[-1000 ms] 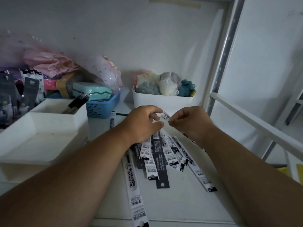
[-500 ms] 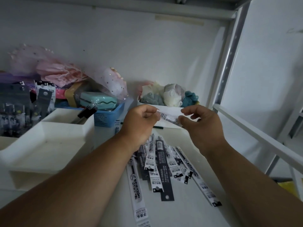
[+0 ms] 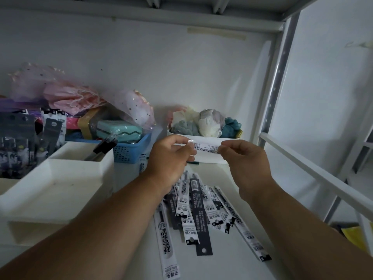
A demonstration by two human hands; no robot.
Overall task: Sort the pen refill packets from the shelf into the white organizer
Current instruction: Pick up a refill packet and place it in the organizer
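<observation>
The white organizer (image 3: 60,190) sits left of the grip, its front tray bare. Below the grip, refill packets (image 3: 199,209) lie fanned on the shelf (image 3: 232,259). Left hand (image 3: 171,156) and right hand (image 3: 246,158) each pinch one end of a raised packet (image 3: 205,147), level between them. It looks light, thin, flexible and probably slick; pinching the ends suits it.

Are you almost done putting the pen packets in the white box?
Not nearly. Done: nothing shows in the organizer's big front section; something dark pokes from its back section. In hand: the left hand and right hand pinch one packet by its ends, above the shelf. Left: the pile on the shelf.
</observation>
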